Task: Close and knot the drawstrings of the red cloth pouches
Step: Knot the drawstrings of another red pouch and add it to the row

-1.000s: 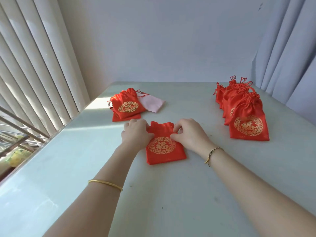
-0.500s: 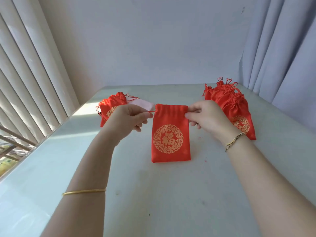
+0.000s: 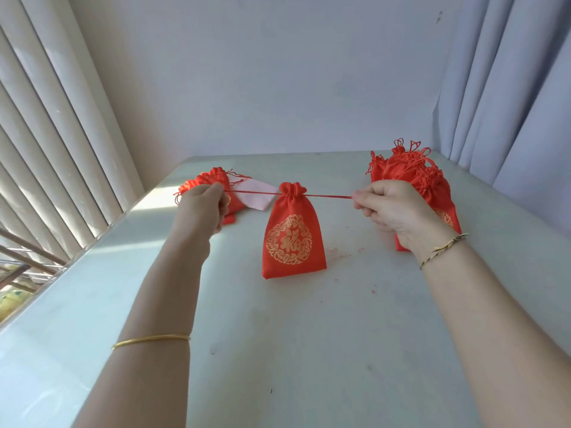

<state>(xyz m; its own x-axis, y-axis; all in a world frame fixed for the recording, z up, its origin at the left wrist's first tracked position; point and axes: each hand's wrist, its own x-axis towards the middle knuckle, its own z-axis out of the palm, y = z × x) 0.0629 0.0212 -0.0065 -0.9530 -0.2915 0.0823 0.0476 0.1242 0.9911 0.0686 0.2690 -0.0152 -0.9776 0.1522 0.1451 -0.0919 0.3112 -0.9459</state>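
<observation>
1. Pale table [image 3: 278, 350] is filling the lower frame.
2. Left hand [image 3: 200, 208] and right hand [image 3: 392, 211] are each pinching one end of the drawstring [image 3: 327, 196], which is stretching level between them.
3. Red pouch [image 3: 292, 236] is showing upright at frame centre, midway between the hands, mouth gathered shut.
4. Left pile [image 3: 213, 180] and right pile [image 3: 411, 171] of pouches are lying behind the hands.

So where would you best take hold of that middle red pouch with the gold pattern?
I'd pinch the gathered neck of the red cloth pouch with the gold emblem, just under its ruffled top, coming from above. That is its narrowest part, and the taut red drawstrings run out to both sides there.
</observation>
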